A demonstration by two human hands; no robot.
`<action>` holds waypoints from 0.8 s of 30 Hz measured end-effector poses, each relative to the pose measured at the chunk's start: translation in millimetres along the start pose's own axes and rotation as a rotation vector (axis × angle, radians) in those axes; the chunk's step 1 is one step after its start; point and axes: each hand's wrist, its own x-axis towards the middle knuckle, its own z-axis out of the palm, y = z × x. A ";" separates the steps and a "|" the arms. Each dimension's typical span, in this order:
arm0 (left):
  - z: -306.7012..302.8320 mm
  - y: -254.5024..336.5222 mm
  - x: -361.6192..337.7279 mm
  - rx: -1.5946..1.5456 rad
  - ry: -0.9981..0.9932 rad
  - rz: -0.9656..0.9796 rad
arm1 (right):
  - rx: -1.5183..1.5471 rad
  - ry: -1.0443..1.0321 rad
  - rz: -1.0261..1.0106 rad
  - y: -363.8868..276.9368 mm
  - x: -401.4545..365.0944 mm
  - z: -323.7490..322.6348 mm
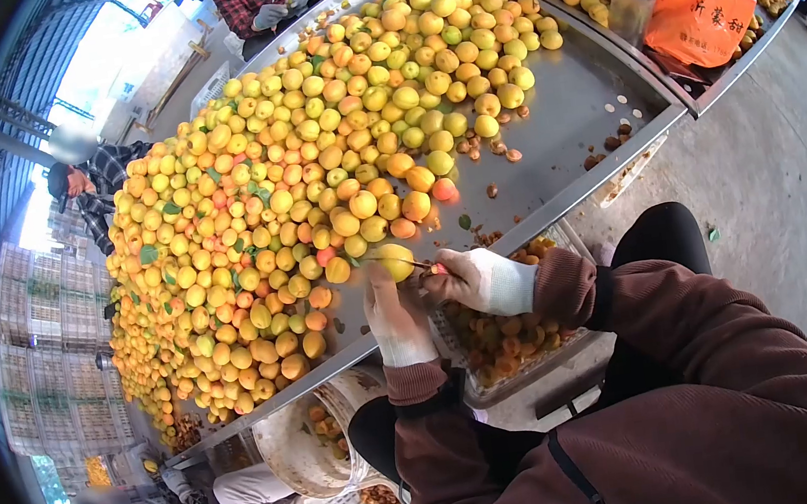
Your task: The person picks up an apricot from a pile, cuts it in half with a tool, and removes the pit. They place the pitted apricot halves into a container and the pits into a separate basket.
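Note:
My left hand [396, 321], in a white glove with the fingertips uncovered, is closed around a yellow apricot [392, 261] at the near edge of the fruit heap. My right hand [483, 281], gloved the same way, grips a small pitting tool with a red handle [439, 269]. The tool's thin metal shaft points left and meets the apricot; how deep its tip sits is hidden. A big heap of whole yellow-orange apricots [313, 172] lies just beyond both hands. Below them is a crate [483, 395] holding what look like split apricots.
The metal table [569, 121] has a raised rim and bears scattered pits and scraps. At the upper right stand an orange bag [702, 14] and a blue-lidded jar [633, 4]. A white bucket [283, 458] is at the lower left. Other people sit around the table; stacked crates [57, 385] line the left.

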 end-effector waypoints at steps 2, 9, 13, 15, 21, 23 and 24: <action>4.0 3.3 -2.6 0.110 0.051 0.128 | -0.087 -0.061 0.014 -12.6 -1.5 -9.8; 1.5 -6.1 0.2 0.033 -0.037 0.122 | 0.170 -0.043 0.039 -21.4 0.2 -9.8; -7.5 -11.9 -0.6 -0.086 -0.111 0.006 | 0.027 -0.005 0.049 -21.3 -2.4 -5.3; 2.2 -11.3 -3.3 -0.197 -0.158 -0.039 | -0.017 0.032 0.037 -23.8 -2.8 -4.9; 0.8 -5.8 0.4 0.066 0.018 0.096 | 0.109 -0.005 0.095 -12.1 -1.2 7.0; 4.3 -7.4 -3.0 -0.050 0.048 0.046 | 0.034 0.047 0.019 -14.2 -2.6 9.1; 5.4 -7.3 -3.6 -0.051 0.046 0.045 | 0.033 0.048 0.020 -13.9 -2.2 9.9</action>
